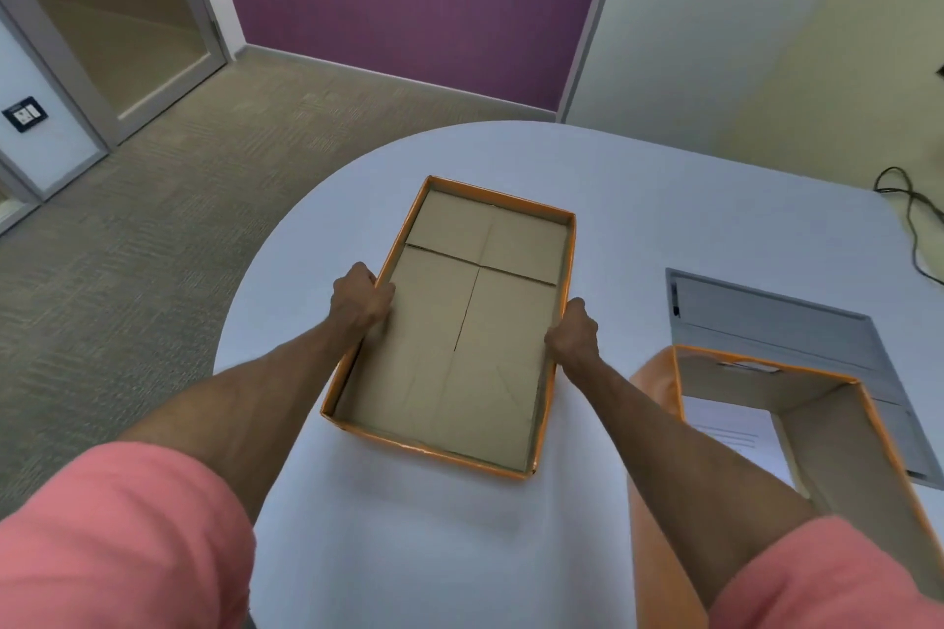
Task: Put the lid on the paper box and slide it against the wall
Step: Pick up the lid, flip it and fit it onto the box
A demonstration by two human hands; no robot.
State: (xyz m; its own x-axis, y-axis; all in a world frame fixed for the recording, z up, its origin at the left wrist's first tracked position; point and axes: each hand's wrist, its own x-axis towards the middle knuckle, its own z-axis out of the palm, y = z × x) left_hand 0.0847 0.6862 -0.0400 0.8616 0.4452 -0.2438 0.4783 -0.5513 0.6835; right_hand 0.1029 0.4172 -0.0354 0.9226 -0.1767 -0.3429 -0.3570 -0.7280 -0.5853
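Observation:
An orange cardboard lid [459, 347] lies upside down on the white table [408, 552], its brown inside facing up. My left hand [360, 296] grips its left rim and my right hand [574, 335] grips its right rim, fingers curled over the edges. The deep orange paper box [838, 434] stands open at the right, close to me, with white paper [730, 439] visible at its bottom. My right forearm passes just left of the box.
A grey rectangular hatch [776, 322] is set into the table behind the box. A black cable [914, 220] trails at the far right edge. The cream wall [766, 41] runs behind the table; a purple wall and carpet lie to the left.

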